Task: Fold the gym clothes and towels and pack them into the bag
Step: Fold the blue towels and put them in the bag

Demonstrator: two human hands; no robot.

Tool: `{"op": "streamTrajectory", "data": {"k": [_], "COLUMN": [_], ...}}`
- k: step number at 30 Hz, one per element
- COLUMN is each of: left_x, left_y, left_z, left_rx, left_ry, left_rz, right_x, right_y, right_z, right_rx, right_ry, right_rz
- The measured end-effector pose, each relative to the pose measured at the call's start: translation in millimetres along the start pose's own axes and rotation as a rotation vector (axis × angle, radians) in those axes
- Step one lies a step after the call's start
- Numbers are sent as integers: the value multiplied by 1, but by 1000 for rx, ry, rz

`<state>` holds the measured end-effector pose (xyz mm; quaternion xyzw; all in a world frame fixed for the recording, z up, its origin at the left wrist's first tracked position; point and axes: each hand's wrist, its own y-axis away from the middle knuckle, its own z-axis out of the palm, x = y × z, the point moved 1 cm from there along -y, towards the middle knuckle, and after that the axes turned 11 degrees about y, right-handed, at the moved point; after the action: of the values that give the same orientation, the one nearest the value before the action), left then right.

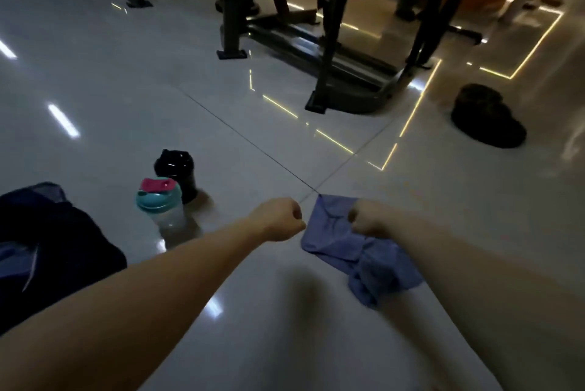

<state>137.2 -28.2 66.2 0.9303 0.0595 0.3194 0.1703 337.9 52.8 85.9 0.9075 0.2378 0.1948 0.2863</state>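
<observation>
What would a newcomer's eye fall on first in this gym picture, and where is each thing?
First, two bare arms reaching in from the bottom, the left hand and right hand both gripping a blue cloth above the shiny floor, right of centre. Left of the hands stand a clear bottle with a teal lid and a black bottle behind it. A dark bag lies at the left edge.

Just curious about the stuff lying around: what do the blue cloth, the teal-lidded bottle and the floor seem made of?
The blue cloth: soft matte fabric, probably a knit or weave; it drapes and bunches. The teal-lidded bottle: likely plastic, see-through body, opaque lid. The floor: glossy tile, perhaps ceramic; it mirrors the lights and shows thin joint lines.
</observation>
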Motion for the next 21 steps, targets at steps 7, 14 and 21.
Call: {"op": "streamTrajectory", "data": {"k": [7,14,21], "left_x": [-14,-47,-62], "left_y": [-75,-64,-33], "left_z": [101,141,87], "left_rx": [-186,-119,-1], "left_ry": [-185,-487,-74], "left_rz": [42,182,72], "right_x": [10,-50,-62], "right_y": [-60,-35,-16], "right_z": [129,171,123], "right_rx": [-142,142,-58], "right_ry": [-218,-286,-478], "right_rz": [-7,62,-134]}}
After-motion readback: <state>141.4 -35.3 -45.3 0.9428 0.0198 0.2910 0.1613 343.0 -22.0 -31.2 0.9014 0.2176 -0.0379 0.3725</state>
